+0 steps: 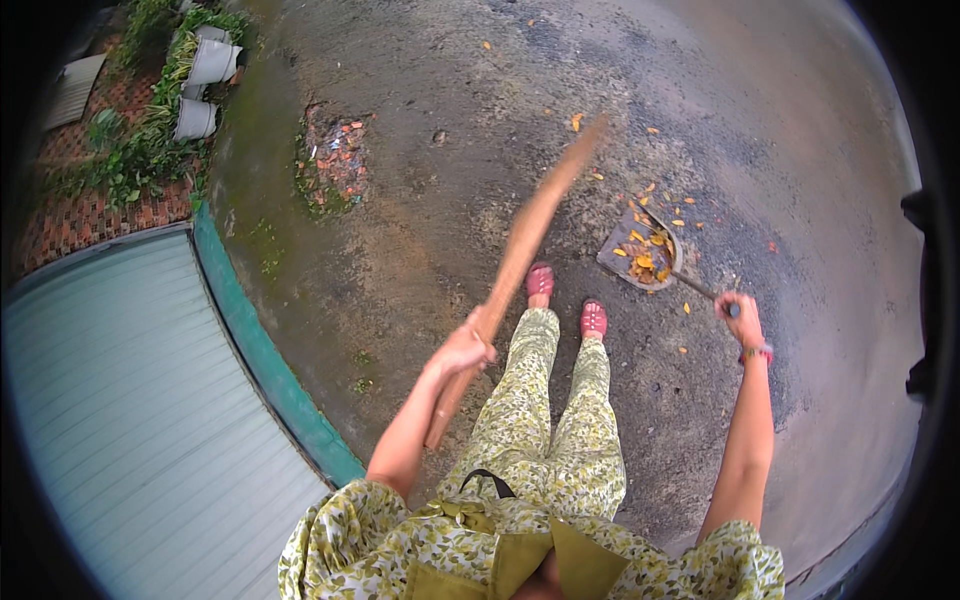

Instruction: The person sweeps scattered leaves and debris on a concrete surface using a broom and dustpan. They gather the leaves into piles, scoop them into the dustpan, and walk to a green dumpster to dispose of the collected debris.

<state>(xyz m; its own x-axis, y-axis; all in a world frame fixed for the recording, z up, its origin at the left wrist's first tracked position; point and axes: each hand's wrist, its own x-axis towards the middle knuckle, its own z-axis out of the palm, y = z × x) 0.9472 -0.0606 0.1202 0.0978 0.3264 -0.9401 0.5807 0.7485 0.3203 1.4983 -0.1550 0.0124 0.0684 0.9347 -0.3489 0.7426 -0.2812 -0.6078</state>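
Note:
My left hand (463, 346) is wrapped round the lower part of a long brown broom (532, 222). The broom slants up and away to the right, its far end smeared by motion over the ground. On the right, my right hand (741, 318) grips the end of a dustpan's long dark handle. The grey dustpan (611, 256) rests on the ground ahead of my feet, with yellow and brown leaves (646, 262) in it. Several loose yellow leaves (577, 121) lie scattered around the pan and beyond it.
My feet in red sandals (593, 319) stand on rough, damp concrete (430, 210). A pale corrugated roof (150, 400) with a green edge (270, 350) fills the lower left. White plant pots (212, 62) and greenery stand at the upper left, near a patch of broken rubble (340, 160).

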